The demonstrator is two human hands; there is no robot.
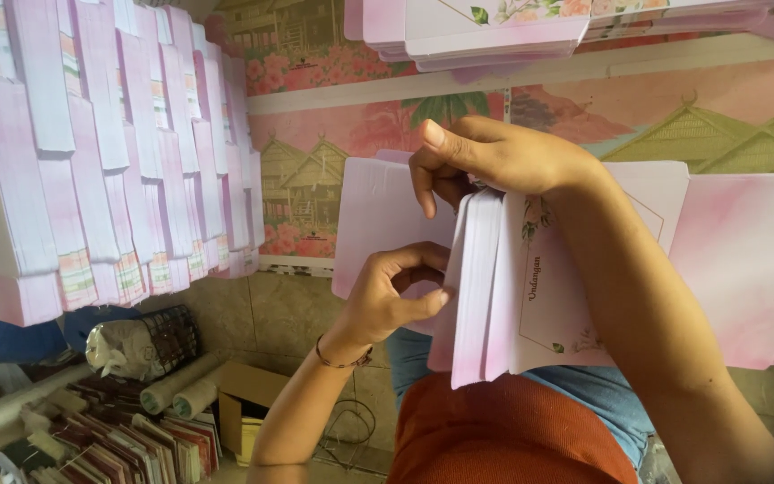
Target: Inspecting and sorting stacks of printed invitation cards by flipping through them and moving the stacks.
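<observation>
Fingers [445,148] of the right hand [503,157] pinch the top of the pink card stack [481,287] above the lap while the left hand [387,300], curled, grips its edge; loosening could let cards fan and slide out.

The stack of cards [481,287] at centre frame is pale pink with green leaf sprigs and a thin gold-looking line. The lap cloth [512,435] at the bottom is orange; the wall sheets [315,179] show pink, green-roofed houses.
</observation>
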